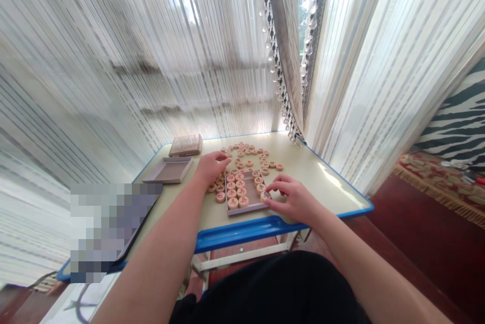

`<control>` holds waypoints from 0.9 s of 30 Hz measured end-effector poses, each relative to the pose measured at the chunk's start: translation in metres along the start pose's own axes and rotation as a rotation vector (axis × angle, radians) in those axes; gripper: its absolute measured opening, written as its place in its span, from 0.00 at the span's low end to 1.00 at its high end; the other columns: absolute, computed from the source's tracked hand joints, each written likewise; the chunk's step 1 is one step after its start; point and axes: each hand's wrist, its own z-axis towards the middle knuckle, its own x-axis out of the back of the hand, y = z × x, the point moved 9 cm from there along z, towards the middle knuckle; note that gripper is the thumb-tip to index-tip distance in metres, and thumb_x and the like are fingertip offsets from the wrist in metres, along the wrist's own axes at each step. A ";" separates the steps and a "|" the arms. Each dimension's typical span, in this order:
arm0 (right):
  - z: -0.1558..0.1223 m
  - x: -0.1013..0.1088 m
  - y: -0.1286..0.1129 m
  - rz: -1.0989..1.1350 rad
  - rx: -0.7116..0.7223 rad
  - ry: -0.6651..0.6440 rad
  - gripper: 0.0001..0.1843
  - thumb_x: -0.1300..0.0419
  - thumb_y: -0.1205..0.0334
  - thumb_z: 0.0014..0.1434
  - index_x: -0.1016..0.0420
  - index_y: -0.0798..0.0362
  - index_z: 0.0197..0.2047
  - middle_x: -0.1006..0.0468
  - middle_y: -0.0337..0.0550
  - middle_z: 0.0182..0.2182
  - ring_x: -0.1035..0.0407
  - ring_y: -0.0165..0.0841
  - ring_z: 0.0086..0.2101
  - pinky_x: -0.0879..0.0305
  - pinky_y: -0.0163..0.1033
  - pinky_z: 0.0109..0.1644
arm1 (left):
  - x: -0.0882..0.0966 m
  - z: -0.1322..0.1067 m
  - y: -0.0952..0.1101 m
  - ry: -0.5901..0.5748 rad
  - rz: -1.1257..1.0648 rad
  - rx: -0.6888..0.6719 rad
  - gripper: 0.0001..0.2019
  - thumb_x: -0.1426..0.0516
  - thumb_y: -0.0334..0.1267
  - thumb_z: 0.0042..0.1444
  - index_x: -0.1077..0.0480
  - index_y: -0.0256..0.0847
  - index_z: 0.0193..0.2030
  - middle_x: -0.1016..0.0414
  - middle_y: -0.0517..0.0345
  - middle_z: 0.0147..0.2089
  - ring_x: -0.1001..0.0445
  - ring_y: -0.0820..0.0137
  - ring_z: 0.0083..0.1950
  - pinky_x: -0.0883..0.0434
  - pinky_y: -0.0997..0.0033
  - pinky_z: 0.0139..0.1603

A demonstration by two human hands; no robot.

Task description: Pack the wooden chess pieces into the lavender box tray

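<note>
A shallow open box tray (248,210) sits near the front of the table. It holds Chinese chess pieces: two columns of red-marked pieces (241,192) on its left side and a column of dark-marked pieces (258,181) along its right. At the tray's front right corner, the thumb and fingers of my right hand (293,196) are closed on a dark-marked chess piece (265,196). My left hand (211,167) hovers beyond the tray's left side, above loose pieces (220,196). Its thumb and forefinger come together; whatever lies between them is hidden.
Many loose chess pieces (248,152) are spread behind the tray. An empty box lid (168,170) and a closed box (186,145) lie at the back left. A dark flat object (142,218), partly pixelated, rests at the left edge. The table has a blue rim (242,235).
</note>
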 end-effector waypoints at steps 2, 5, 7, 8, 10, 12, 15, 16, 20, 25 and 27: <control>0.000 -0.001 0.000 -0.006 -0.009 -0.012 0.11 0.38 0.56 0.50 0.24 0.51 0.37 0.30 0.42 0.33 0.35 0.28 0.30 0.36 0.35 0.34 | -0.001 0.001 0.001 -0.007 -0.006 0.001 0.16 0.44 0.49 0.49 0.25 0.39 0.36 0.22 0.54 0.35 0.26 0.68 0.35 0.31 0.70 0.40; 0.001 -0.002 0.002 -0.004 -0.031 -0.030 0.11 0.38 0.55 0.50 0.24 0.51 0.36 0.30 0.41 0.33 0.35 0.28 0.29 0.36 0.35 0.33 | -0.004 0.001 0.004 -0.030 -0.003 -0.008 0.16 0.44 0.49 0.48 0.25 0.39 0.36 0.22 0.54 0.36 0.26 0.67 0.36 0.31 0.70 0.41; 0.002 -0.003 0.002 -0.001 -0.039 -0.043 0.11 0.38 0.55 0.50 0.24 0.51 0.35 0.30 0.41 0.32 0.35 0.28 0.29 0.36 0.34 0.33 | -0.005 0.001 0.006 -0.036 0.002 -0.009 0.16 0.44 0.49 0.48 0.25 0.39 0.36 0.22 0.54 0.36 0.26 0.67 0.36 0.31 0.70 0.41; 0.003 -0.004 0.003 0.000 -0.043 -0.049 0.11 0.38 0.55 0.50 0.24 0.51 0.35 0.31 0.41 0.32 0.35 0.27 0.29 0.37 0.34 0.33 | -0.005 0.001 0.007 -0.036 0.003 -0.007 0.15 0.44 0.48 0.48 0.25 0.39 0.36 0.22 0.54 0.36 0.26 0.67 0.36 0.31 0.70 0.42; 0.003 -0.004 0.003 0.003 -0.051 -0.055 0.12 0.38 0.55 0.50 0.24 0.51 0.36 0.31 0.41 0.32 0.35 0.27 0.28 0.37 0.33 0.32 | -0.005 0.000 0.008 -0.034 0.001 -0.001 0.15 0.43 0.48 0.48 0.25 0.39 0.36 0.22 0.54 0.36 0.26 0.67 0.36 0.31 0.70 0.42; 0.003 -0.004 0.004 0.005 -0.061 -0.059 0.12 0.38 0.55 0.49 0.24 0.51 0.36 0.31 0.40 0.32 0.36 0.26 0.28 0.37 0.33 0.32 | -0.004 0.000 0.009 -0.035 -0.004 -0.001 0.15 0.44 0.47 0.48 0.25 0.39 0.36 0.22 0.54 0.36 0.26 0.67 0.36 0.31 0.70 0.42; 0.002 -0.004 0.004 0.007 -0.068 -0.061 0.12 0.38 0.55 0.49 0.24 0.51 0.36 0.31 0.40 0.32 0.36 0.26 0.26 0.37 0.33 0.31 | -0.002 -0.002 0.011 -0.036 -0.006 0.000 0.15 0.44 0.47 0.49 0.25 0.39 0.36 0.22 0.54 0.36 0.26 0.67 0.36 0.31 0.69 0.42; 0.001 -0.004 0.004 0.005 -0.065 -0.060 0.12 0.38 0.55 0.49 0.24 0.51 0.36 0.31 0.40 0.32 0.36 0.26 0.27 0.37 0.33 0.31 | -0.002 -0.002 0.011 -0.038 -0.006 -0.001 0.15 0.45 0.46 0.49 0.25 0.39 0.36 0.22 0.54 0.36 0.26 0.67 0.36 0.31 0.69 0.43; 0.000 -0.001 -0.001 -0.004 -0.029 -0.035 0.10 0.38 0.56 0.50 0.24 0.51 0.36 0.31 0.41 0.33 0.35 0.28 0.29 0.36 0.34 0.34 | -0.002 -0.002 0.012 -0.046 -0.003 -0.006 0.15 0.44 0.47 0.49 0.25 0.39 0.36 0.22 0.54 0.37 0.26 0.67 0.37 0.31 0.69 0.43; -0.002 -0.004 -0.018 0.004 0.124 -0.063 0.11 0.43 0.59 0.55 0.24 0.50 0.41 0.31 0.44 0.35 0.34 0.31 0.35 0.35 0.37 0.42 | -0.004 -0.002 0.011 -0.044 -0.011 -0.014 0.15 0.44 0.48 0.48 0.25 0.39 0.36 0.22 0.54 0.37 0.26 0.67 0.37 0.31 0.69 0.43; -0.002 -0.007 -0.021 -0.005 0.143 -0.092 0.11 0.45 0.61 0.57 0.24 0.50 0.40 0.31 0.45 0.34 0.34 0.32 0.35 0.35 0.38 0.43 | -0.005 -0.001 0.010 -0.045 -0.020 -0.009 0.15 0.44 0.48 0.48 0.25 0.39 0.36 0.22 0.55 0.37 0.26 0.67 0.37 0.31 0.69 0.43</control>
